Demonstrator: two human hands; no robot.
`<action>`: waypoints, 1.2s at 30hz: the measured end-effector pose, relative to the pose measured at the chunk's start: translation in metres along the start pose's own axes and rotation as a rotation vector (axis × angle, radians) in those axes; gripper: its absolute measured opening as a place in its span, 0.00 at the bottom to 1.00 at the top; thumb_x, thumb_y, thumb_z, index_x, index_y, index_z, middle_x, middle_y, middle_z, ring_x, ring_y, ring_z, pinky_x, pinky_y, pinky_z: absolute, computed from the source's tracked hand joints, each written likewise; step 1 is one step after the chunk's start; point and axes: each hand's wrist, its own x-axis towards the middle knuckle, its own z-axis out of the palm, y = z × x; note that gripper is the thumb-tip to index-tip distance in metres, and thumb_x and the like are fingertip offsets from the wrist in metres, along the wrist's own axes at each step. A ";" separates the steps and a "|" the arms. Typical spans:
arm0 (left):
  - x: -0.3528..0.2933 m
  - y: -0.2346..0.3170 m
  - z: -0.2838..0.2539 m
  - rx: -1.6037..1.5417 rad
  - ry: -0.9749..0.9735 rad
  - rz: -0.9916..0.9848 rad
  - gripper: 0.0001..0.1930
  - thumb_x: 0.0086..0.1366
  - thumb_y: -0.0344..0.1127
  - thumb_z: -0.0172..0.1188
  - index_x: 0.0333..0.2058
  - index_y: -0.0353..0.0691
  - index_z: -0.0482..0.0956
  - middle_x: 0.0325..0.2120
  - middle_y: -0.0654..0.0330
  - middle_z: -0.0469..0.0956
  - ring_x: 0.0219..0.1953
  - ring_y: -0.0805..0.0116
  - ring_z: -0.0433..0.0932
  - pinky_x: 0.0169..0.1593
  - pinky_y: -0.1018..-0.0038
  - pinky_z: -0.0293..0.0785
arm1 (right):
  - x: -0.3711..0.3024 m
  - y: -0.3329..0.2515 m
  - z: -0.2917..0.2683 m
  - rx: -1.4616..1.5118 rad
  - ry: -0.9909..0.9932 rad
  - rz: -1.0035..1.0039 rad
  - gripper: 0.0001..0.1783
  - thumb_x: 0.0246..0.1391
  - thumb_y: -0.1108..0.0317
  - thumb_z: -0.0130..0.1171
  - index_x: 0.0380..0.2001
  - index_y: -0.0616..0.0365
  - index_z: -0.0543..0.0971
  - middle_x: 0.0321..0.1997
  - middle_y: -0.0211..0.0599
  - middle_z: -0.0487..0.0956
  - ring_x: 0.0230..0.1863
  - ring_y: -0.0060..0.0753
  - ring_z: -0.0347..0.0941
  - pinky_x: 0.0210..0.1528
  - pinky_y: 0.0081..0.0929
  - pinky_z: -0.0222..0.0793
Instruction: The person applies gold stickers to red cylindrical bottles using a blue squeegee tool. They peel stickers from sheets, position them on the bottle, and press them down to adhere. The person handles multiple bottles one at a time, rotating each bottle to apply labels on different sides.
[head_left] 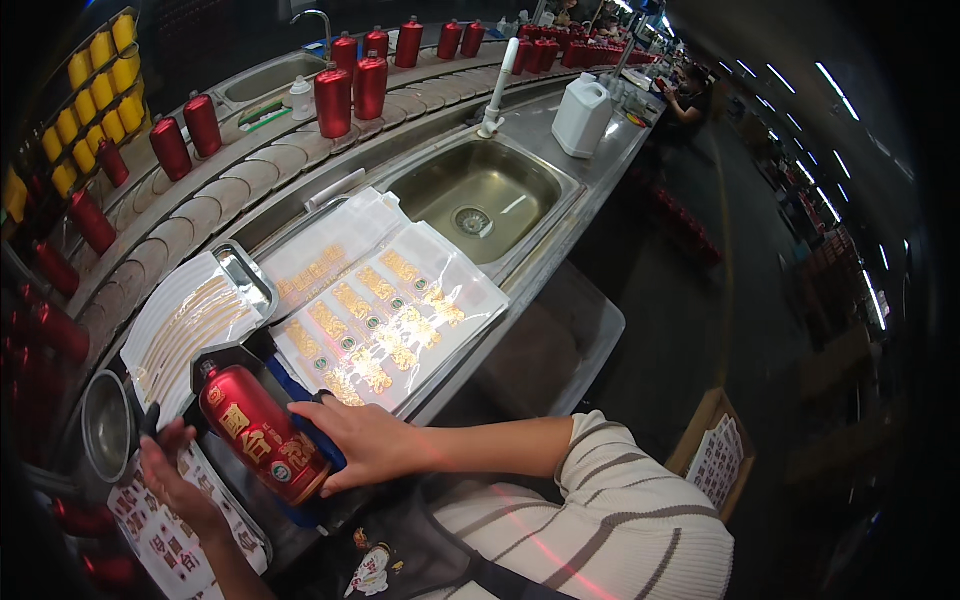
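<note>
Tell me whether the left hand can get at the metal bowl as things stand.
Probably yes: the left hand looks open and free, the metal bowl sits close by its fingertips, and nothing seems to block the way between them.

gold characters (238, 432) on red bottle (272, 425) and glossy label sheet (460, 280)

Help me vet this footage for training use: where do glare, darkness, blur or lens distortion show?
Head view: glare washes over parts of the gold-printed sheet; head view: the conveyor looks bowed, corners fall to black; head view: light tubes burn bright above a dim floor; head view: the left hand looks slightly soft.
</note>
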 end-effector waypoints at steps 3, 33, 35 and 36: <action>0.063 -0.037 0.008 0.359 -0.248 -0.022 0.22 0.77 0.49 0.45 0.49 0.34 0.77 0.39 0.61 0.78 0.43 0.74 0.74 0.50 0.75 0.68 | 0.009 -0.009 0.014 -0.055 -0.108 0.124 0.56 0.42 0.52 0.72 0.68 0.60 0.52 0.46 0.54 0.70 0.40 0.60 0.75 0.39 0.47 0.74; -0.240 0.181 -0.180 0.323 0.559 0.194 0.09 0.59 0.29 0.69 0.37 0.35 0.81 0.35 0.62 0.82 0.41 0.74 0.79 0.47 0.75 0.74 | 0.129 -0.186 0.098 -0.077 -0.663 -1.039 0.52 0.33 0.79 0.71 0.67 0.61 0.62 0.61 0.50 0.75 0.50 0.50 0.76 0.46 0.38 0.73; -0.307 0.195 -0.188 0.814 0.789 0.196 0.07 0.58 0.27 0.69 0.33 0.34 0.81 0.32 0.61 0.79 0.37 0.71 0.79 0.44 0.75 0.73 | 0.129 -0.205 0.116 -0.071 -0.827 -0.917 0.51 0.34 0.83 0.69 0.67 0.59 0.63 0.58 0.49 0.76 0.55 0.53 0.75 0.53 0.42 0.73; -0.330 0.198 -0.189 1.006 0.897 0.084 0.05 0.59 0.26 0.67 0.32 0.33 0.80 0.32 0.60 0.78 0.35 0.71 0.78 0.41 0.75 0.73 | 0.129 -0.207 0.117 -0.064 -0.858 -0.869 0.51 0.33 0.85 0.69 0.66 0.58 0.64 0.57 0.49 0.76 0.55 0.52 0.75 0.51 0.42 0.74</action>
